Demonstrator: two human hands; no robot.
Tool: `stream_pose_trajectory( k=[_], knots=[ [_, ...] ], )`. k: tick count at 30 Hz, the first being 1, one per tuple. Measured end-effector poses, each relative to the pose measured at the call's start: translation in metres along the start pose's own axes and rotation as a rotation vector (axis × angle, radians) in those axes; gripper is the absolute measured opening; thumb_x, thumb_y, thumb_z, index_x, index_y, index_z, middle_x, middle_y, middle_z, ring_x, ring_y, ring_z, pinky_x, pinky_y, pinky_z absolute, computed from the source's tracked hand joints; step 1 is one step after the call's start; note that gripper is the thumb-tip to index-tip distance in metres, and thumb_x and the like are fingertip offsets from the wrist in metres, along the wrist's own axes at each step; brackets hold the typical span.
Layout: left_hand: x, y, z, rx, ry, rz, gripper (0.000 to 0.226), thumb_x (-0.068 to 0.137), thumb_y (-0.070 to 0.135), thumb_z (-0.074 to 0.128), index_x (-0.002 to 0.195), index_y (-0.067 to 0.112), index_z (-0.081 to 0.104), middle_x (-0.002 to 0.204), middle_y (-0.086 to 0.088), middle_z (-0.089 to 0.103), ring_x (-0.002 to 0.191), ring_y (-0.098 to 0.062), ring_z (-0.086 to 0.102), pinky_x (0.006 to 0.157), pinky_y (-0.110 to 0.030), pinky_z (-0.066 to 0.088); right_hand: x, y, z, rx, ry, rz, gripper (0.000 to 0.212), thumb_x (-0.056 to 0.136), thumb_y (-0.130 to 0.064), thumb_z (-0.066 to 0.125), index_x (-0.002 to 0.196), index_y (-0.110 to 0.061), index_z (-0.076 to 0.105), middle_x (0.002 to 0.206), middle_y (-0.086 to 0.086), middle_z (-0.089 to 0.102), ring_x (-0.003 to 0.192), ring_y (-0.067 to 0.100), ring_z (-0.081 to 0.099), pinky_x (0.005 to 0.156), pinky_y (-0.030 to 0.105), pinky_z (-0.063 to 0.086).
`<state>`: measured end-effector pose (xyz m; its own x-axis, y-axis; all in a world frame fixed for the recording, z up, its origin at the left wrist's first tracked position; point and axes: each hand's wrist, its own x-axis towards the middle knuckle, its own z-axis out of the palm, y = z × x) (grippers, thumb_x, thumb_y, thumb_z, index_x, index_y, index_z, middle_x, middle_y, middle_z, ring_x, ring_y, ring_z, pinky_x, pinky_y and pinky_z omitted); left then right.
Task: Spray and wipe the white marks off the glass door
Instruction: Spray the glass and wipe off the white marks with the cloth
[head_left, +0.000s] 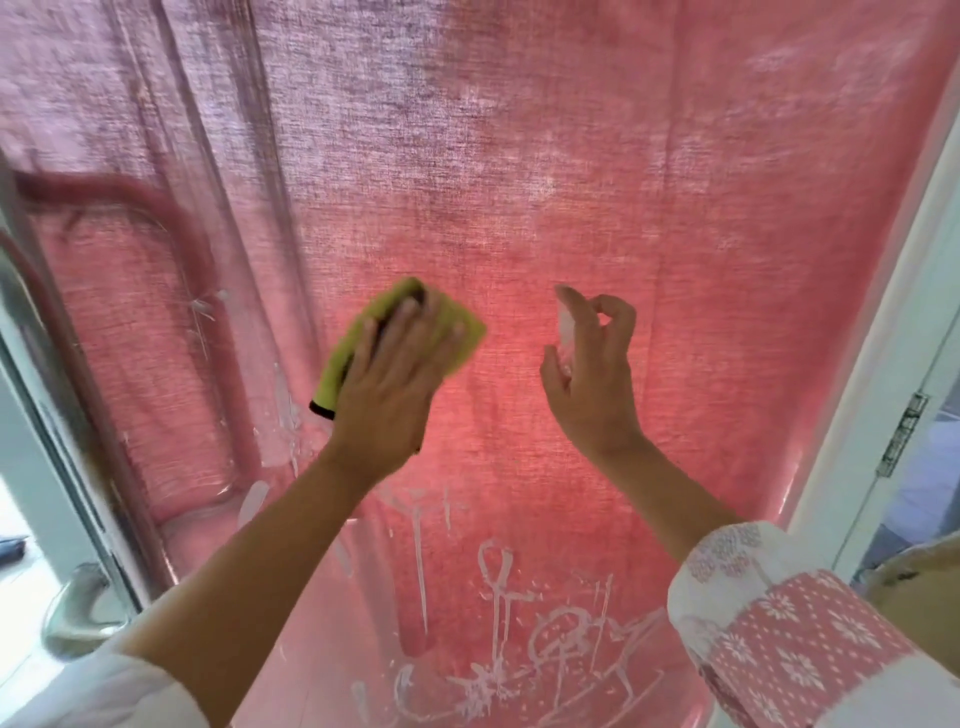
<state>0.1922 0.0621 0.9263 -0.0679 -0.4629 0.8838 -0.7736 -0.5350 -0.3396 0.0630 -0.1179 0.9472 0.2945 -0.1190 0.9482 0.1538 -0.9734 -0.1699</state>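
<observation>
The glass door fills the view, with a pink curtain behind it. White marks cover its lower part, and smears sit at the lower left. My left hand presses a yellow-green cloth flat against the glass at mid height, fingers spread. My right hand is raised to the right of it and grips a small clear spray bottle, with a finger curled over its top. The bottle is mostly hidden by the hand.
A metal door handle sits at the lower left on the door frame. A white door jamb with a hinge runs down the right side.
</observation>
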Motion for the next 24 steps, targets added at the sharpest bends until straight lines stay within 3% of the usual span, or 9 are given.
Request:
stream_pose_trajectory(
  k=[2,5,11,14,17,20,24],
  knots=[
    [0.016,-0.002,-0.006,-0.002,0.080,-0.147,0.068,0.090,0.002,0.057,0.150,0.011,0.026,0.157,-0.014,0.013,0.147,-0.031,0.008,0.118,-0.053,0.006,0.000,-0.013,0.007,0.015,-0.042,-0.040,0.057,0.089,-0.001,0.056,0.137,-0.022,0.033,0.124,0.000,0.025,0.086,0.008,0.042,0.053,0.026,0.054],
    [0.009,0.004,0.003,0.006,0.117,-0.152,0.066,0.091,0.004,0.058,0.149,0.012,0.027,0.157,-0.016,0.016,0.147,-0.031,0.009,0.118,-0.053,0.006,0.002,-0.027,0.018,0.011,-0.107,-0.115,0.056,0.090,-0.003,0.056,0.138,-0.020,0.035,0.121,0.003,0.030,0.076,0.012,0.044,0.049,0.024,0.049],
    [-0.069,-0.005,0.014,0.120,-0.078,0.242,0.076,0.082,-0.003,0.039,0.152,0.019,0.020,0.162,-0.004,0.003,0.148,-0.025,0.010,0.120,-0.045,0.004,-0.001,-0.034,0.036,-0.060,-0.128,-0.142,0.051,0.092,-0.007,0.048,0.140,-0.018,0.033,0.099,0.011,0.049,0.070,0.011,0.040,0.044,0.021,0.038],
    [-0.065,-0.020,0.004,0.137,-0.126,0.297,0.078,0.081,-0.001,0.041,0.153,0.021,0.018,0.162,-0.003,0.004,0.148,-0.022,0.011,0.120,-0.043,0.004,-0.001,-0.035,0.039,-0.084,-0.147,-0.143,0.048,0.093,-0.014,0.040,0.140,-0.017,0.032,0.095,0.012,0.049,0.074,0.017,0.044,0.045,0.024,0.039],
    [-0.036,-0.034,-0.008,0.097,-0.046,0.083,0.076,0.083,0.004,0.052,0.151,0.017,0.022,0.160,-0.009,0.010,0.148,-0.025,0.008,0.120,-0.046,0.006,-0.001,-0.036,0.039,-0.076,-0.171,-0.118,0.049,0.093,-0.017,0.037,0.141,-0.018,0.031,0.097,0.011,0.048,0.076,0.018,0.045,0.044,0.026,0.042],
    [-0.001,-0.046,-0.022,0.040,0.077,-0.211,0.058,0.096,0.011,0.042,0.150,0.010,0.023,0.157,-0.016,0.013,0.147,-0.031,0.005,0.119,-0.052,0.006,0.000,-0.037,0.038,-0.070,-0.165,-0.110,0.049,0.092,-0.015,0.039,0.140,-0.017,0.033,0.096,0.011,0.048,0.075,0.014,0.041,0.048,0.022,0.038],
    [-0.006,-0.033,-0.012,0.007,0.153,-0.306,0.053,0.100,0.011,0.040,0.150,0.010,0.024,0.156,-0.018,0.012,0.147,-0.034,0.007,0.118,-0.055,0.006,0.002,-0.039,0.037,-0.086,-0.156,-0.092,0.048,0.092,-0.013,0.042,0.139,-0.015,0.035,0.096,0.010,0.047,0.072,0.012,0.040,0.048,0.020,0.035]
  ],
)
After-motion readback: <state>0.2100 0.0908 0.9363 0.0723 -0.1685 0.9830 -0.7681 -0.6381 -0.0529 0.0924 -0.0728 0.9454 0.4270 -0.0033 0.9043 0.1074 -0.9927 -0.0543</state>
